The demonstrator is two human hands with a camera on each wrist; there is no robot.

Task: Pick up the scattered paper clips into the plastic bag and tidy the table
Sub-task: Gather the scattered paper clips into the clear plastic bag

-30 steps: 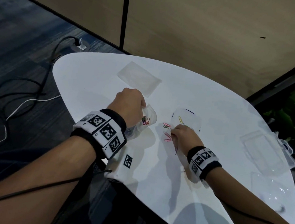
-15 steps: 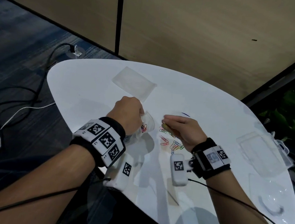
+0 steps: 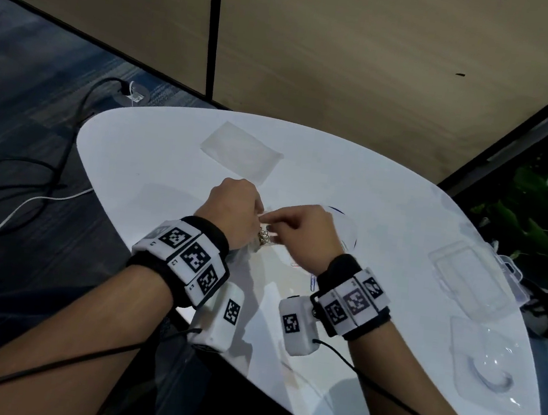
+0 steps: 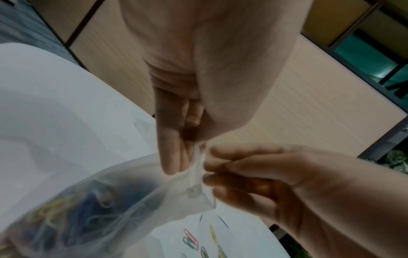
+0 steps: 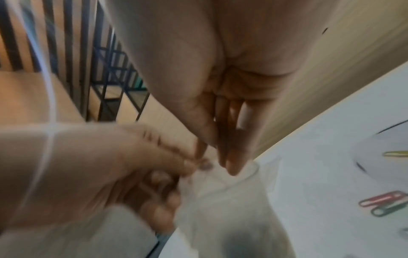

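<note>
- Progress sits somewhere past the middle, by my reading: the plastic bag [image 4: 92, 206] already holds a bundle of blue, yellow and pale clips, seen through its cloudy wall in the left wrist view.
- Loose paper clips [image 4: 194, 242] still lie on the white table [image 3: 385, 221], red, green and yellow, at about 6 o'clock in that view, just below the bag's mouth; the right wrist view shows more of them at 3 to 4 o'clock.
- Left to do, as I judge it: drop in whatever the right hand carries, gather the clips still on the table, then put the other things in order.
- The left hand [image 3: 231, 209] holds the bag above the table near the centre of the head view, its thumb and fingers pressed together on the gathered film at the bag's mouth.
- The right hand [image 3: 303, 235] has its fingertips [image 4: 212, 165] drawn together right at that mouth, touching the film; whether they pinch a clip or only the plastic I cannot tell, as the spot is blurred.
- Both wrists are bent inward, so the hands meet knuckle to fingertip, left at 9 o'clock of the meeting point and right at 3 o'clock.
- A flat clear sheet [image 3: 241, 151] lies at 12 o'clock from the hands, and clear plastic boxes [image 3: 473, 283] lie well apart at 3 to 4 o'clock by the table's edge.
</note>
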